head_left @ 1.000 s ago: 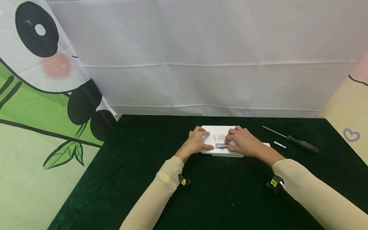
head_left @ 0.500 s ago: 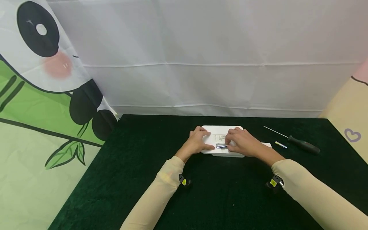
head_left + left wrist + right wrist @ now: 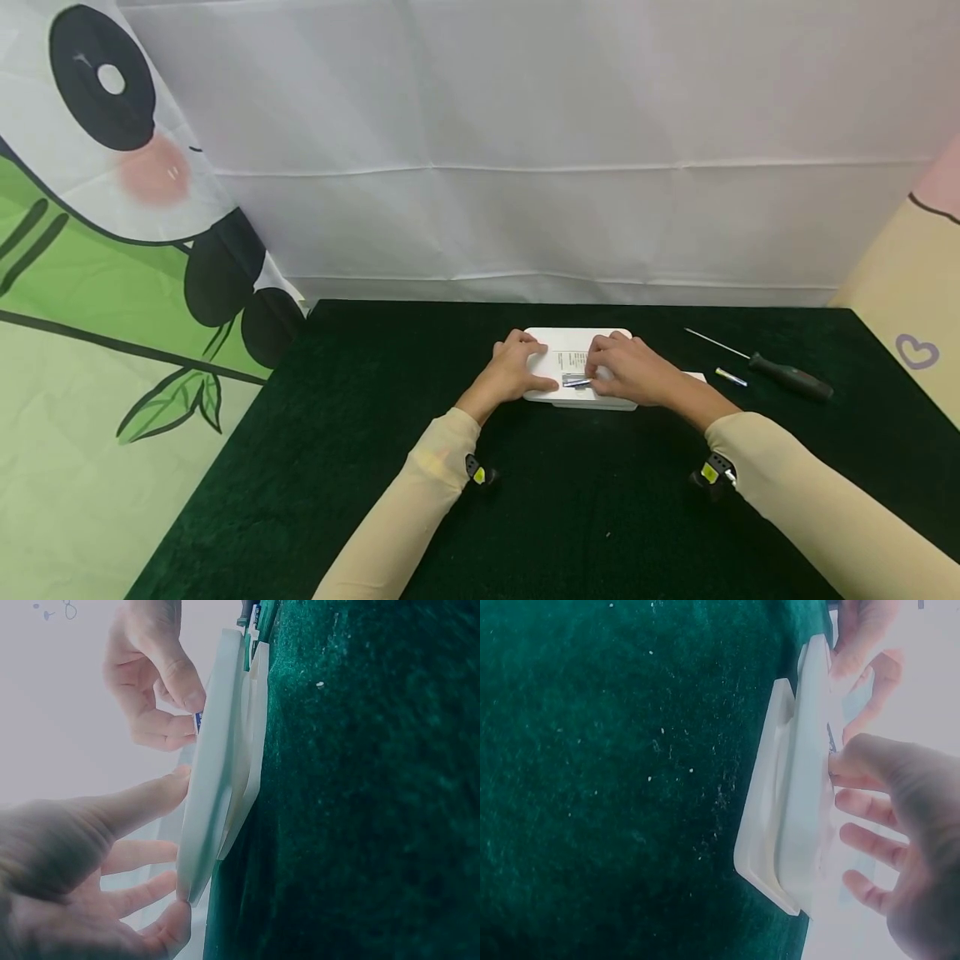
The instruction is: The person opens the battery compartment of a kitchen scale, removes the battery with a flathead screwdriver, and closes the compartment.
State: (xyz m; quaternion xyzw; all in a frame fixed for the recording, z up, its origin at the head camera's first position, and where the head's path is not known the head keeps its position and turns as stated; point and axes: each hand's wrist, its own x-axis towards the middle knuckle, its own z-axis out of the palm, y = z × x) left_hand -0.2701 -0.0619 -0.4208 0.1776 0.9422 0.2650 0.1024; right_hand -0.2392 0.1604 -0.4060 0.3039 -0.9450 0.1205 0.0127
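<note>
Right fingers [image 3: 596, 360] pinch a battery [image 3: 577, 383] by one end.

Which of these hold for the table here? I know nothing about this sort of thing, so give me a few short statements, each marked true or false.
1. The left hand holds the white plastic device. True.
2. The right hand grips the screwdriver. False: it pinches what looks like a battery at the device; the screwdriver lies on the green cloth.
3. A loose battery lies between the device and the screwdriver's handle. True.
4. The screwdriver's handle is bright yellow. False: it is dark.
5. The device rests on the green cloth. True.
</note>
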